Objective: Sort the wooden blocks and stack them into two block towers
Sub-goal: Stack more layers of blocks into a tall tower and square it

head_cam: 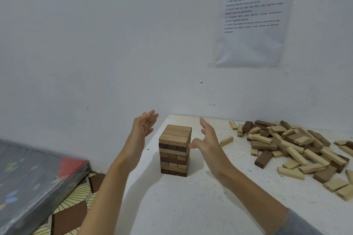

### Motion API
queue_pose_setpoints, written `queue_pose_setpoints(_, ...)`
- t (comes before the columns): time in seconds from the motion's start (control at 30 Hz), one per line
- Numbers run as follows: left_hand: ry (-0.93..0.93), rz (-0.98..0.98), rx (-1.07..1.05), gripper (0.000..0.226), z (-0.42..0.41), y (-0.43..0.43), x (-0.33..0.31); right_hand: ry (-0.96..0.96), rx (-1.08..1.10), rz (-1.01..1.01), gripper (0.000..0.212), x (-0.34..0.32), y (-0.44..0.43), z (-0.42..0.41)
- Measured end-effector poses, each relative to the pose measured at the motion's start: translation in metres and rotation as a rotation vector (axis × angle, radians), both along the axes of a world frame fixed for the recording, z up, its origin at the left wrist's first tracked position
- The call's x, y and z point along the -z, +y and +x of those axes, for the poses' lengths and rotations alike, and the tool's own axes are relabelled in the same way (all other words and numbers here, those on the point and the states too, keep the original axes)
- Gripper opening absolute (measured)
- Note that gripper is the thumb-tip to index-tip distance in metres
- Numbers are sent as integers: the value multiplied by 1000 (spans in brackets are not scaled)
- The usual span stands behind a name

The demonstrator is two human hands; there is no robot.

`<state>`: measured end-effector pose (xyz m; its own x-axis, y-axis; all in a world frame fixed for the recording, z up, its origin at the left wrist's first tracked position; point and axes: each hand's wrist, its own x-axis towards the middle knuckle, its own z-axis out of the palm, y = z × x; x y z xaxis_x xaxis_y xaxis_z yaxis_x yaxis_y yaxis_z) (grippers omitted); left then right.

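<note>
— White wall behind, white speckled worktop [191, 206] in front. Far left, off its edge: a dark sheeted board [32, 177] over a patterned floor mat [76, 196].

— Status of each grip?

— Left grip [142, 128]: fully open, fingers straight, palm facing right, holding nothing, apart from the block tower [175, 150]. Right grip [208, 139]: open likewise and empty, thumb just beside the tower's upper right edge; contact cannot be confirmed.

— Where does the tower lie?

— Between my two grips, near the worktop's left edge, long axis upright, dark and pale blocks mixed in its layers. The right grip is the nearer.

— And the unstacked stock?

— A pile of loose blocks [290, 145] lies right of the right grip, well apart from the tower, long axes in all directions. A printed sheet [252, 17] hangs on the wall above it. My judgement: squaring the tower calls for both palms closing inward evenly; fetching the next block falls to the right grip.
</note>
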<state>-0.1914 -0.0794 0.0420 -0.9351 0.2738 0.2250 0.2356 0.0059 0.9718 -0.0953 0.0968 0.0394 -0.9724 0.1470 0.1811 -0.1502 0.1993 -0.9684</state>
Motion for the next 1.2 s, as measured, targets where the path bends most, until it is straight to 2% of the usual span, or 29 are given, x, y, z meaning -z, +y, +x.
queue_pose_setpoints(0.13, -111, 35, -68, 54, 29, 12, 8, -39, 3, -8, 79, 12, -19, 1)
queue_pose_setpoints(0.3, -154, -13, -26, 59, 50, 26, 10, -67, 14, -22, 79, 16, -33, -5)
queue_pose_setpoints(0.43, -142, -3, -18, 53, 50, 33, 11, -74, 19, 5, 77, 13, -37, -4)
queue_pose_setpoints(0.6, -73, -7, -35, 33, 50, 36, 12, -72, 31, 34, 71, 12, -42, -3)
queue_pose_setpoints(0.8, 8, -46, -23, 39, 52, 36, 10, -68, 34, 73, 67, 15, -43, -4)
queue_pose_setpoints(0.97, -10, 44, -82, 31, 58, 35, 5, -62, 36, 34, 71, 12, -41, -2)
queue_pose_setpoints(1.03, 47, 54, -154, 40, 56, 33, 6, -58, 43, -11, 71, 7, -34, 1)
queue_pose_setpoints(1.2, 365, 124, -303, 41, 68, 40, 5, -40, 76, 12, 64, -1, -2, 21)
